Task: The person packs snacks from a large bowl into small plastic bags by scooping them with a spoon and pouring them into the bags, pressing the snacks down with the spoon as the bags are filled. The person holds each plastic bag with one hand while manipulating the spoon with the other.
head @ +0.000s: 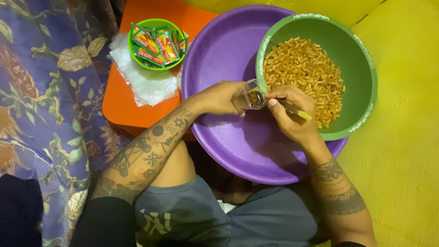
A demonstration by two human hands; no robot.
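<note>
- Nearest the lens: grey shorts (192, 219) over the seated person's lap, at the bottom edge, with both tattooed forearms rising from either side.
- Far left: a patterned purple cloth (45, 91) with leaf and flower prints, hanging down the frame's left side.
- Left of centre: an orange stool (123, 100) carrying a stack of clear plastic bags (146, 82) and, touching that stack, a small green bowl (157, 43) filled with red and green sachets (155, 45).
- Centre: a purple basin (228, 137) on the yellow floor (402, 160), partly overlapping the stool.
- Centre: the left hand (219, 97), fingers curled around a small clear bag (252, 97), which already contains some pasta pieces and is held over the basin, against the rim of the larger bowl.
- Right of centre: the right hand (292, 114), fingers closed in a pinch on a yellow-handled spoon (296, 110), its tip at the bag's mouth.
- Right: a big green bowl (356, 59) resting inside the basin's upper right, holding orange macaroni (304, 68).
</note>
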